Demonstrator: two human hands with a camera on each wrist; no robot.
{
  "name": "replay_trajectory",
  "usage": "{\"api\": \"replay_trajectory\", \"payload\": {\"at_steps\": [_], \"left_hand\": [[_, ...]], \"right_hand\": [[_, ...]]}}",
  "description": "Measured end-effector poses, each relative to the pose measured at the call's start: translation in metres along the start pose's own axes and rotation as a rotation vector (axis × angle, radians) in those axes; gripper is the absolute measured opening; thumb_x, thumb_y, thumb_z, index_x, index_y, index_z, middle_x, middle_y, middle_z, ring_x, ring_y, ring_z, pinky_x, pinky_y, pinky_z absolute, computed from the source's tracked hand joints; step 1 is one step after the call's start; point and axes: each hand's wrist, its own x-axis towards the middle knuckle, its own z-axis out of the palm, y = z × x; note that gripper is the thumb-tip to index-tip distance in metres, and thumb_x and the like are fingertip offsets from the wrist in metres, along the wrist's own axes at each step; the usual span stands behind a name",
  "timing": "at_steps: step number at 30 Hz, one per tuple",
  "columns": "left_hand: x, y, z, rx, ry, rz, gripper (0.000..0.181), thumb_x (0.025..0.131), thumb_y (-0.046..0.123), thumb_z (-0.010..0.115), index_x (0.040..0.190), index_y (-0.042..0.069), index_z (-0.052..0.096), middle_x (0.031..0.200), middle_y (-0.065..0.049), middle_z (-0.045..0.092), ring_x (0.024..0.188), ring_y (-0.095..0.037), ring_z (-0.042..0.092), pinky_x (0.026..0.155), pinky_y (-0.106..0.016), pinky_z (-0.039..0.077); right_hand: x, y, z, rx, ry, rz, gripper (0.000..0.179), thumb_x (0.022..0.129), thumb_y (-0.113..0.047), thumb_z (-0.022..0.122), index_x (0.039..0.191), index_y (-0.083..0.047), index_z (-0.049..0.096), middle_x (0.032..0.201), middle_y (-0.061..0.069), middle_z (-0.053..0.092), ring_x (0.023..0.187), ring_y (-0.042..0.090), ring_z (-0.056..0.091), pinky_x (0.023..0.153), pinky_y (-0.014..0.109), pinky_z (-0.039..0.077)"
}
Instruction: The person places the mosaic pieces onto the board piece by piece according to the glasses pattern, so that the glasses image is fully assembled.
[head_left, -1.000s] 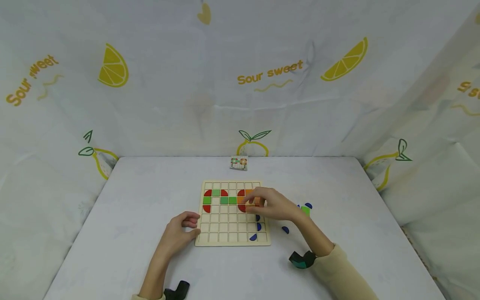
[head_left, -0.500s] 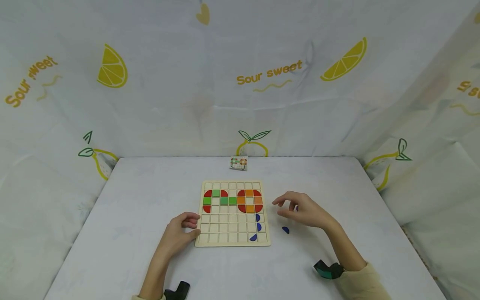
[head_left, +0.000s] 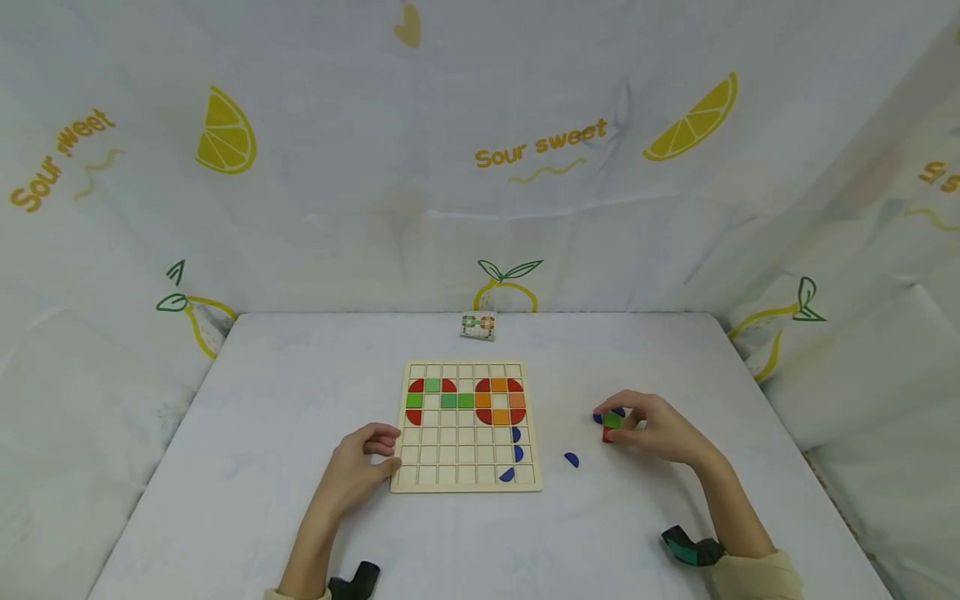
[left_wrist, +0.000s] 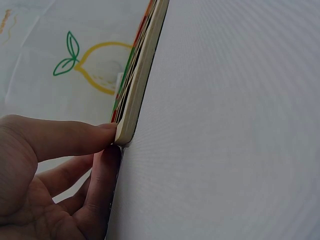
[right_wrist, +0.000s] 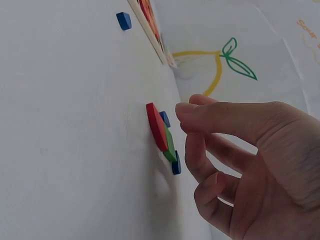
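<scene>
A wooden grid board (head_left: 446, 457) lies on the table, with red, green and orange pieces set in its upper cells. Three blue half-round pieces (head_left: 518, 454) lie in its right column area. My left hand (head_left: 365, 462) rests at the board's left edge; in the left wrist view the thumb (left_wrist: 85, 137) touches the near corner. Over a small cluster right of the board, my right hand (head_left: 656, 427) hovers with bent fingers and nothing between them. That cluster has a red piece (right_wrist: 157, 128), a green piece (right_wrist: 170, 145) and two blue pieces (right_wrist: 176, 163).
One more blue half-round piece (head_left: 572, 460) lies alone between the board and the cluster. Behind the board is a small pattern card (head_left: 477, 326) near the table's back edge. A white printed curtain (head_left: 360, 233) stands behind the table.
My right hand has let go of an orange piece on the board's right side and moved right to the loose cluster. My left hand stays at the board's edge.
</scene>
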Motion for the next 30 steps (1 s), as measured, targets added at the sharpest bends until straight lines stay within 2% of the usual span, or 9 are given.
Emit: {"api": "replay_trajectory", "payload": {"at_steps": [5,10,17,21,30], "left_hand": [[0.000,0.000,0.000,0.000,0.000,-0.004,0.036,0.087,0.002,0.084,0.122,0.006,0.074,0.105,-0.006,0.073,0.096,-0.015,0.067,0.086,-0.029,0.053],[-0.001,0.001,0.000,0.001,-0.001,-0.002,0.036,0.087,0.002,0.084,0.122,0.005,0.074,0.105,-0.006,0.073,0.096,-0.015,0.067,0.087,-0.031,0.053],[-0.001,0.002,0.000,0.007,0.001,0.002,0.036,0.087,0.002,0.084,0.122,0.005,0.074,0.104,-0.006,0.073,0.096,-0.015,0.067,0.087,-0.032,0.052],[-0.001,0.002,0.000,0.008,0.003,0.000,0.036,0.087,0.002,0.084,0.122,0.005,0.074,0.104,-0.006,0.073,0.096,-0.015,0.067,0.087,-0.031,0.052],[-0.001,0.002,0.000,0.000,0.000,-0.002,0.036,0.087,0.003,0.084,0.122,0.005,0.074,0.105,-0.007,0.073,0.096,-0.016,0.067,0.085,-0.029,0.052]], "right_hand": [[-0.002,0.012,-0.004,0.003,0.015,0.012,0.035,0.089,0.006,0.076,0.122,-0.007,0.077,0.121,0.018,0.074,0.070,0.009,0.057,0.062,0.023,0.048],[-0.001,0.017,-0.005,-0.009,0.017,0.039,0.034,0.089,0.001,0.080,0.122,-0.008,0.078,0.119,0.016,0.074,0.066,0.008,0.052,0.060,0.022,0.046],[0.002,0.019,-0.004,-0.045,0.032,0.075,0.033,0.090,-0.007,0.085,0.122,-0.010,0.078,0.101,0.008,0.073,0.068,0.009,0.052,0.060,0.021,0.046],[0.003,0.017,-0.002,-0.081,0.051,0.103,0.033,0.089,-0.008,0.087,0.121,-0.010,0.078,0.101,0.007,0.073,0.070,0.010,0.052,0.061,0.022,0.046],[0.003,0.019,-0.001,-0.119,0.084,0.143,0.034,0.087,-0.011,0.088,0.120,-0.008,0.078,0.113,0.011,0.079,0.072,0.009,0.054,0.063,0.022,0.048]]}}
